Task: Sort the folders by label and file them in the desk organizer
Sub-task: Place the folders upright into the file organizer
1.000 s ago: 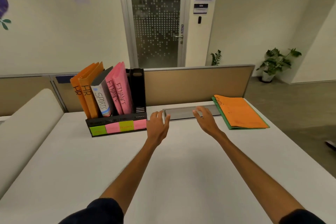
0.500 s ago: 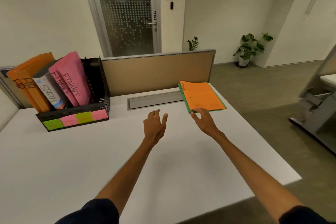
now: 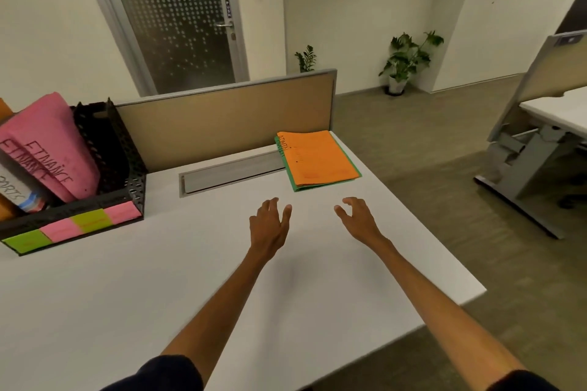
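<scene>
Both hands (image 3: 268,225) (image 3: 359,219) hover empty near orange folder (image 3: 319,159) (fingers spread).

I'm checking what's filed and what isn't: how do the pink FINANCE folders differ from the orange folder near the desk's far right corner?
The pink FINANCE folders stand leaning inside the black desk organizer; the orange folder lies flat on the desk, on top of a green folder. The pink ones are at the left, the orange one at the right, just beyond both empty hands. Both bear handwritten labels.
</scene>
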